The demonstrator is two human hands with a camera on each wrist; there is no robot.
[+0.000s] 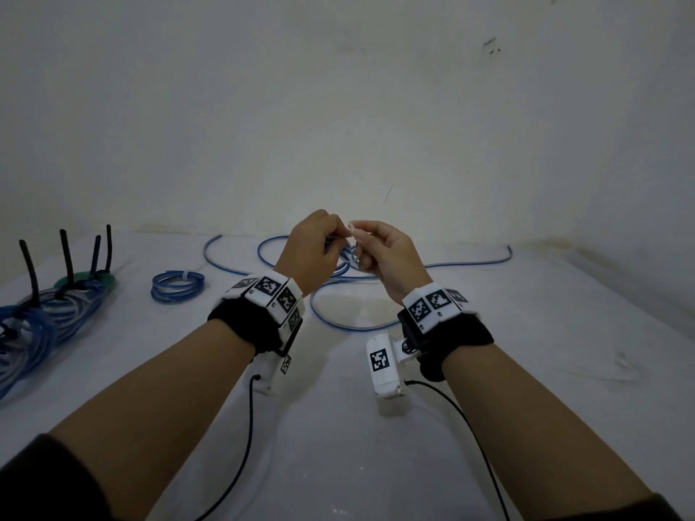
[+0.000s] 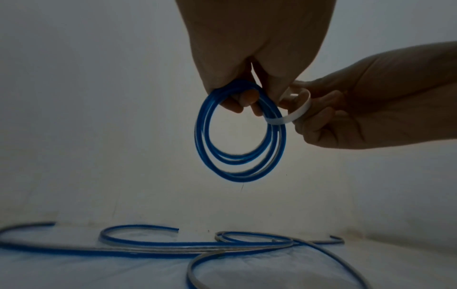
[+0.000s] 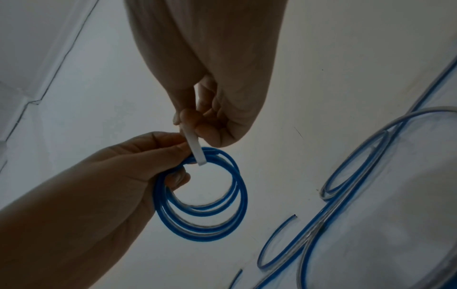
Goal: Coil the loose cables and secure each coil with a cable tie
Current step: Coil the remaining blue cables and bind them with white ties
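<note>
Both hands are raised above the white table point(image 1: 338, 426), close together. My left hand point(image 1: 312, 250) grips a small blue cable coil point(image 2: 237, 136) at its top, fingers curled through the loops. A white cable tie point(image 2: 294, 115) is looped around the coil's right side. My right hand point(image 1: 380, 250) pinches that cable tie point(image 3: 194, 148) between thumb and fingers. In the right wrist view the blue coil point(image 3: 205, 197) hangs below both hands. In the head view the coil is mostly hidden behind the hands.
Loose blue cables point(image 1: 353, 317) curl on the table under and beyond the hands. A tied small blue coil point(image 1: 176, 287) lies to the left. Further left lies a pile of blue coils point(image 1: 49, 317) with black ties sticking up. A wall stands close behind.
</note>
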